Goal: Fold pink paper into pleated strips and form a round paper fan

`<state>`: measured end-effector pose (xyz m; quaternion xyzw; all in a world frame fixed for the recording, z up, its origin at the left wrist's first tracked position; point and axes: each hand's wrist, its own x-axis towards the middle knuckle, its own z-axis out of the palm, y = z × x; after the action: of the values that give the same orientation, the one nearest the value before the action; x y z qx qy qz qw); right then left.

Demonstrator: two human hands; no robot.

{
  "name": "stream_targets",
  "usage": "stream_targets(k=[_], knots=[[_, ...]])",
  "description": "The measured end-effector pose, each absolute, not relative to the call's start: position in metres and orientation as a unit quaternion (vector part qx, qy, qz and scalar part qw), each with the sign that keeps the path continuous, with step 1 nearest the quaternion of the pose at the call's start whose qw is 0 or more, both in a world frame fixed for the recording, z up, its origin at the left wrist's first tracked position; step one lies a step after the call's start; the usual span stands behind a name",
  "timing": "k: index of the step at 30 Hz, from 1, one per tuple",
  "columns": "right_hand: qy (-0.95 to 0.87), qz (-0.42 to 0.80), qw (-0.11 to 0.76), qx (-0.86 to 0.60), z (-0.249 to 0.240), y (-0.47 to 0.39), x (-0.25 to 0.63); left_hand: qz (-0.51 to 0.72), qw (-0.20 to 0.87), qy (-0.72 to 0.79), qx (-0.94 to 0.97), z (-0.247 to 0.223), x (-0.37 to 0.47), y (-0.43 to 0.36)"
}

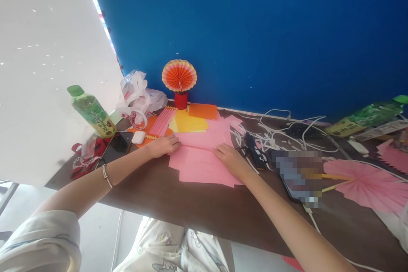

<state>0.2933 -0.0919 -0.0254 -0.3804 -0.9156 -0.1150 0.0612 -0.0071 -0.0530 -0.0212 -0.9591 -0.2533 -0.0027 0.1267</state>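
Sheets of pink paper [204,165] lie spread on the dark table in front of me, with a narrow raised fold running across between my hands. My left hand [165,145] has its fingers closed at the left end of that fold. At the fold's right end, my right hand [227,157] presses down with its fingers together on the paper. Just behind are yellow paper [188,121] and an orange sheet [203,111]. A pleated pink strip [163,121] with yellow edges rests left of them, near a roll of tape [139,120].
A round orange folded-paper fan [179,76] stands in a red holder [181,100] at the back. Green-capped bottles [94,112], a black phone [116,149] and a white earphone case [138,137] are leftward. Tangled white cables [270,129], another phone and a pink paper fan [369,185] lie rightward.
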Motion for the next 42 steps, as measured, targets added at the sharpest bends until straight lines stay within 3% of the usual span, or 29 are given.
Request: stream_targets(k=[8, 19, 31, 37, 42], knots=[[-0.912, -0.215, 0.019, -0.350, -0.035, -0.094, 0.288, 0.015, 0.190, -0.191, -0.963, -0.023, -0.001, -0.059], [-0.907, -0.199, 0.026, -0.371, -0.037, -0.100, 0.286, 0.063, 0.150, -0.305, -0.938, -0.022, 0.008, -0.073], [-0.890, -0.154, 0.078, -0.422, -0.045, -0.111, 0.290, 0.001, -0.014, -0.495, -0.869, 0.004, 0.053, -0.046], [-0.880, -0.202, 0.083, -0.421, -0.049, -0.113, 0.285, -0.025, -0.210, -0.414, -0.885, -0.006, 0.063, -0.016], [-0.871, -0.203, 0.111, -0.433, -0.054, -0.115, 0.285, -0.015, -0.239, -0.448, -0.861, -0.013, 0.069, -0.017]])
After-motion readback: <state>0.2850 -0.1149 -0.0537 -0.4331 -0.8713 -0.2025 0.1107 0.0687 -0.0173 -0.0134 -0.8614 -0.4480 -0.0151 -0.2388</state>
